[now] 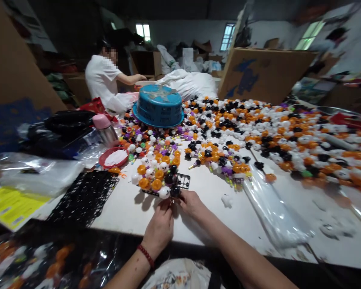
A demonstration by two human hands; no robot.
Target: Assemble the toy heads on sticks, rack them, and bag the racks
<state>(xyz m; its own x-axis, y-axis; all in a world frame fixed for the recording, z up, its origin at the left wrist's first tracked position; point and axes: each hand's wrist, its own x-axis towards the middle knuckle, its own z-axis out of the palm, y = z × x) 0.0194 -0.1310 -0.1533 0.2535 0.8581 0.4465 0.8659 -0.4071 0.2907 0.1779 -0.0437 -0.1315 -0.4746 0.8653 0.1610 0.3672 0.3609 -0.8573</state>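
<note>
Patterned cloth (177, 276), hands (160, 225) at black rack (184, 181)

Pink-capped flask (107, 131) left of an upturned blue basket (160, 107), white-shirted person (100, 75) and white sack (195, 84) beyond.

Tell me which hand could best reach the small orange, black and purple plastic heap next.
Probably the right hand: it is nearer that heap, with the left hand farther off. Both hands are close to the near edge of the loaded black plastic grid, though.
</note>
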